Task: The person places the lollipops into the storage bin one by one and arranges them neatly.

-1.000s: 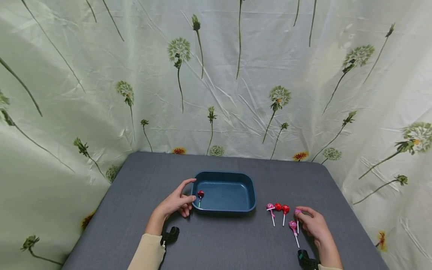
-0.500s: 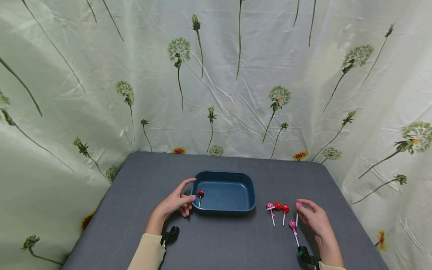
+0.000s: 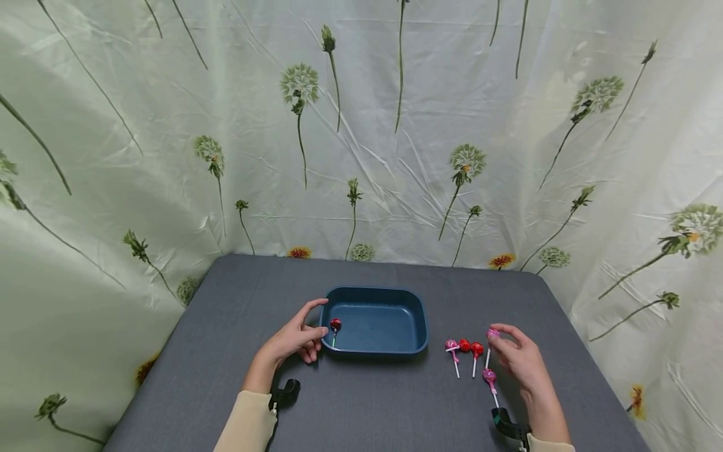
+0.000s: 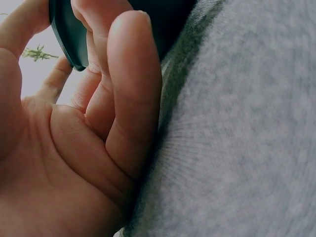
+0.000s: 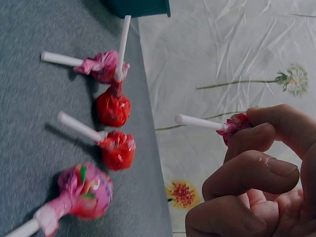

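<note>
My left hand [image 3: 296, 336] grips the left end of a dark blue plastic tray [image 3: 378, 320], thumb and index finger at its rim. In the left wrist view, other fingers [image 4: 133, 84] are bent beside the tray. A dark red lollipop [image 3: 336, 324] lies inside the tray at the left. My right hand [image 3: 525, 358] pinches a pink lollipop [image 5: 236, 126] by its wrapped head, the white stick pointing away from the fingers. Close beneath that hand, another pink lollipop [image 3: 489, 376] lies on the table. Two red lollipops [image 5: 118, 150] and a pink one [image 5: 106, 66] lie to its left.
The grey cloth-covered table [image 3: 373, 408] carries everything. A white curtain [image 3: 361, 157] with dandelion prints hangs behind its far edge and along both sides. Black wrist cameras sit on both wrists, the right one [image 3: 508, 424] overlapping a lollipop stick in the head view.
My right hand has moved up and slightly left in the head view, carrying the pinched pink lollipop away from the one lying below. My left hand and the tray have stayed put.
</note>
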Demonstrator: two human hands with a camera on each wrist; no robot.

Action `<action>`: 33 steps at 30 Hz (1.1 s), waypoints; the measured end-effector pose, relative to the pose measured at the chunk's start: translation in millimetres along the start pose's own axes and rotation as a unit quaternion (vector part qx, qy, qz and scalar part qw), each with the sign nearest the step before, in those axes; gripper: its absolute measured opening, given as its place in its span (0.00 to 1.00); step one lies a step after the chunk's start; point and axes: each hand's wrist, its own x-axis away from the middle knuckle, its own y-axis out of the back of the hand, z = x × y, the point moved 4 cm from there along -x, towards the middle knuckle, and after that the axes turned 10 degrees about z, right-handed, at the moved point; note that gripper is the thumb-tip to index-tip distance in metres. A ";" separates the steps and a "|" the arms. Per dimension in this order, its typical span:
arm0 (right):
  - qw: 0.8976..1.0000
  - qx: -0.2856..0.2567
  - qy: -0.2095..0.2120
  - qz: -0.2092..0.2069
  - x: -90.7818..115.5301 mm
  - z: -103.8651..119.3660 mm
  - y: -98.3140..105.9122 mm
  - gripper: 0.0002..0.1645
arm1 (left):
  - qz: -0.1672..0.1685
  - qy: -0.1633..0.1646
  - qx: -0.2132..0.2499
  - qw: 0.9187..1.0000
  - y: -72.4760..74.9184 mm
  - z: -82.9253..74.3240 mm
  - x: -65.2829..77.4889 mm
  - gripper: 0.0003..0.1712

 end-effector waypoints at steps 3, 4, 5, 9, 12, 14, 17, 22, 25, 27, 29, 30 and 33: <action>1.000 -0.008 0.011 0.006 -1.0 4.4 -3.7 0.08 | 0.002 -0.001 0.002 1.000 0.4 0.4 -0.1 0.45; 1.000 -0.010 0.011 0.009 -1.3 5.3 -5.0 0.08 | 0.003 -0.001 0.003 1.000 0.3 0.6 -0.1 0.46; 1.000 -0.013 0.014 0.012 -1.9 6.2 -6.4 0.08 | 0.003 -0.001 0.003 1.000 0.2 1.0 -0.1 0.46; 0.999 -0.023 0.020 0.022 -4.3 10.7 -13.0 0.11 | 0.004 -0.001 0.007 1.000 -0.3 2.0 0.0 0.46; 0.999 -0.029 0.022 0.027 -6.4 15.8 -19.0 0.13 | 0.006 -0.001 0.008 1.000 -0.6 2.0 -0.3 0.46; 0.999 -0.035 0.025 0.031 -8.2 20.1 -23.4 0.15 | 0.006 -0.001 0.008 1.000 -0.5 1.9 -0.6 0.46; 0.998 -0.046 0.034 0.038 -12.0 27.4 -30.1 0.17 | 0.005 -0.001 0.007 1.000 0.2 1.4 -1.2 0.46; 0.996 -0.047 0.056 0.048 -19.1 41.0 -41.5 0.21 | 0.001 0.003 0.003 1.000 1.3 1.2 -1.6 0.45; 0.996 -0.050 0.058 0.055 -22.6 47.8 -48.0 0.22 | 0.001 0.002 0.004 1.000 1.1 0.9 -1.6 0.45; 0.995 -0.054 0.053 0.060 -24.7 51.3 -52.2 0.23 | 0.002 -0.001 0.004 1.000 0.9 0.7 -1.3 0.46; 0.995 -0.056 0.046 0.067 -26.4 54.1 -56.6 0.24 | 0.002 -0.002 0.005 1.000 0.9 0.8 -1.3 0.46; 0.995 -0.057 0.045 0.069 -27.4 55.5 -58.7 0.25 | 0.002 -0.002 0.005 1.000 1.0 0.9 -1.3 0.46; 0.995 -0.059 0.045 0.070 -30.0 61.0 -65.9 0.25 | 0.003 -0.002 0.005 1.000 1.6 1.3 -1.3 0.46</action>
